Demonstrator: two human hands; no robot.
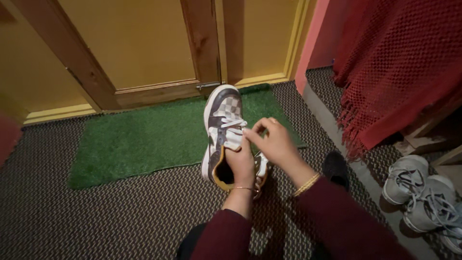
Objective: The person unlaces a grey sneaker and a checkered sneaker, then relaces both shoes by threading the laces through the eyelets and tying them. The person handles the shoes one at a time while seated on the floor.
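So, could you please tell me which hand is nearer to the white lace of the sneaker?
Right. The right hand pinches the white lace at its fingertips, while the left hand sits lower, gripping the sneaker at its collar.

Home entryway: wooden door [144, 48], green doormat [144, 139], grey sneakers [423, 192].

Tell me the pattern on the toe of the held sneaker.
Brown-and-white checkerboard on the sneaker toe, seen in the head view.

A smooth, slightly glossy leather-look sneaker [220, 130] with flat white cloth laces [234, 123]. Beneath it, a rough, bristly green artificial-grass mat [139, 139] on coarse woven carpet [96, 212]. Behind, a matt painted wooden door [144, 43]. A red open-knit fringed blanket [394, 67] hangs nearby.
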